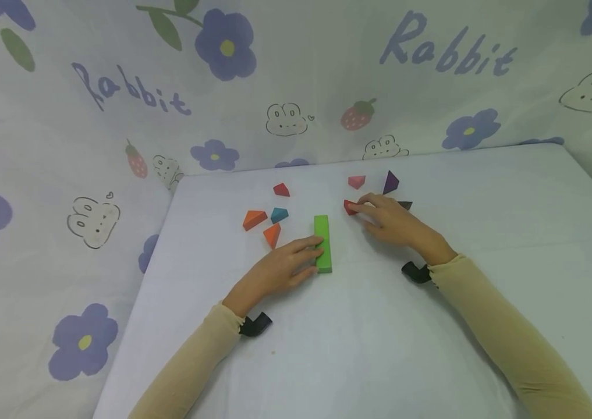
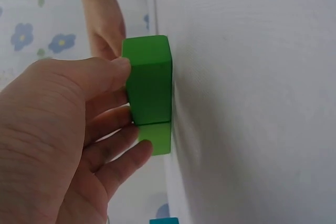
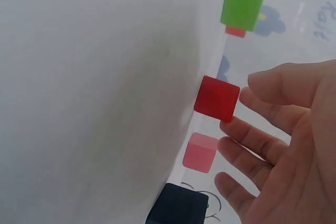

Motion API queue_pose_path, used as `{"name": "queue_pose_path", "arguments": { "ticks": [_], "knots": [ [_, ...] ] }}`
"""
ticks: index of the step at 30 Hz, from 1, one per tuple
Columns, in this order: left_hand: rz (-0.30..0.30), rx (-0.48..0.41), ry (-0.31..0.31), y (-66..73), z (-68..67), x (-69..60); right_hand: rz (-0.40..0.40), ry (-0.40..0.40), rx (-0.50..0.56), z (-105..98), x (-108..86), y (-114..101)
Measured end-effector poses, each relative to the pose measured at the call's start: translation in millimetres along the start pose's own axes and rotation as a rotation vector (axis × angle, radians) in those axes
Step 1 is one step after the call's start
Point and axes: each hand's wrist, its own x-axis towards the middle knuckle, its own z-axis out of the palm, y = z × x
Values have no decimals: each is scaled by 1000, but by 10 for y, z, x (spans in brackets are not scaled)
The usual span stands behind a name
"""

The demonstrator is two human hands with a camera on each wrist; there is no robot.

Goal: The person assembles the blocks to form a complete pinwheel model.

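Note:
My left hand (image 1: 282,267) rests against the left side of a long green block (image 1: 322,227) lying on the white table. In the left wrist view, thumb and fingertips meet the near side of the green block (image 2: 150,90), fingers loosely bent, and a dark line crosses it. Over at the right, my right hand (image 1: 392,223) reaches to a small red block (image 1: 349,207). The right wrist view has its fingers spread beside the red block (image 3: 217,98), not wrapped round it; whether a fingertip touches it is hard to tell.
Left of the green block lie another red block (image 1: 281,190), a blue block (image 1: 279,215) and two orange blocks (image 1: 255,219). A pink block (image 1: 356,181) and a purple block (image 1: 391,183) lie behind my right hand, which partly hides a dark block (image 1: 406,205). Patterned cloth (image 1: 316,75) hangs behind.

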Motion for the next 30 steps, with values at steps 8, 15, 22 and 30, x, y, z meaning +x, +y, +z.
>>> {"name": "queue_pose_path", "arguments": {
  "ticks": [8, 15, 22, 30],
  "knots": [
    [-15, -5, -3, -10, -5, -16, 36, -11, 35, 14, 22, -10],
    [14, 7, 16, -15, -29, -6, 8, -15, 54, 45, 40, -8],
    [20, -2, 21, -14, -37, 21, 40, -82, 97, 46, 81, -73],
    [-15, -28, -7, -8, -23, 31, 30, -134, 229, 136, 299, -140]
  ]
}}
